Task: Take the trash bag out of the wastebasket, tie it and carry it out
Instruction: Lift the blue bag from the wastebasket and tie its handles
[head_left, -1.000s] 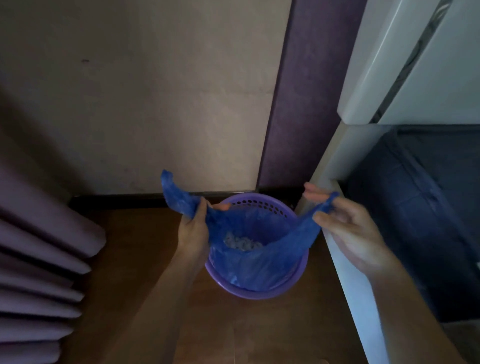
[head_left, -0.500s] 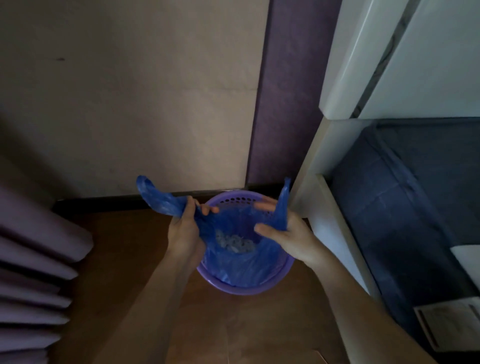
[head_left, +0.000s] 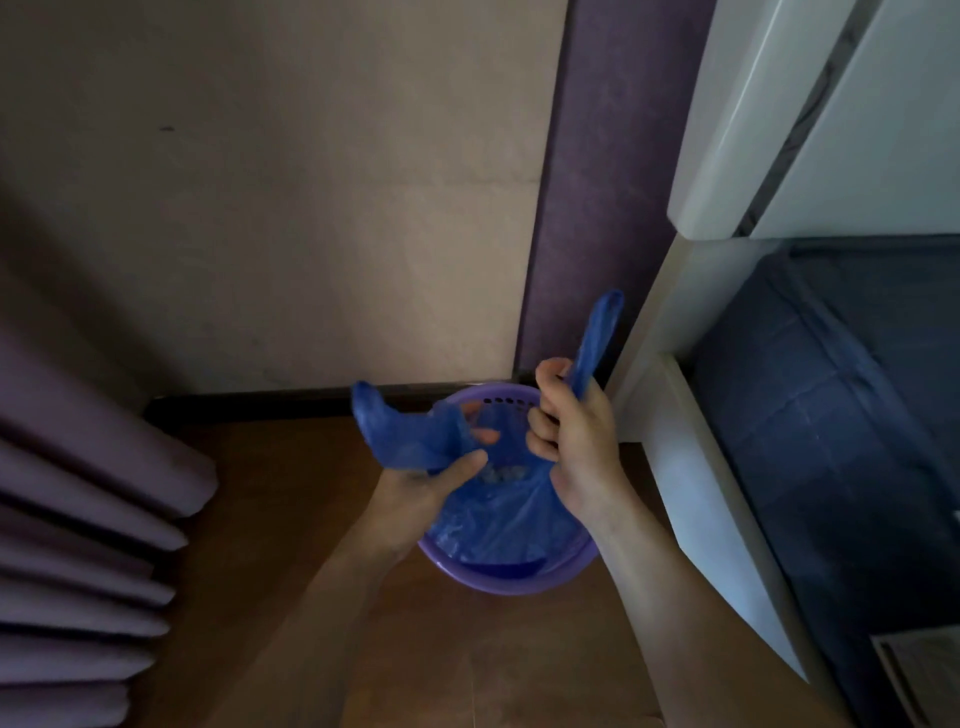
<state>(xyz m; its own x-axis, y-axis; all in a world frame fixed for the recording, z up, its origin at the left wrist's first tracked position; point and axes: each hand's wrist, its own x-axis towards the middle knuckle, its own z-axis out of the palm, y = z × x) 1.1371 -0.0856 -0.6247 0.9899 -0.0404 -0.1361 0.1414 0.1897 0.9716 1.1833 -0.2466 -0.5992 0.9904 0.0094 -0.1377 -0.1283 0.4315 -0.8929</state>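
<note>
Two hands are all you have in play, both over the wastebasket (head_left: 511, 582), and reading from the left you first pass the purple curtain (head_left: 88, 519) hanging in folds down the left edge, with the wooden floor (head_left: 291, 519) beside it and the pale wall (head_left: 311, 208) behind; next comes your left hand (head_left: 431, 480), closed around one handle of the blue trash bag (head_left: 498, 514), thumb pressed over the gathered plastic and fingertips showing through from behind, so that the handle's loop sticks out to the left of the fist and curls upward; the bag itself hangs below and between your hands, its body down inside the purple wastebasket, its lower part lying against the near inner wall, and some pale scraps show dimly through the plastic near the middle, though you cannot tell what they are; the wastebasket stands on the floor close to the dark skirting, its perforated far rim visible above your fingers; your right hand (head_left: 571, 441) sits just right of the left, nearly touching it, fist curled shut on the other handle, whose strip rises straight up out of the top of the fist; furthest right stands the white furniture frame (head_left: 691, 467), just beside the wastebasket, with dark blue bedding (head_left: 831, 415) beyond it.
</note>
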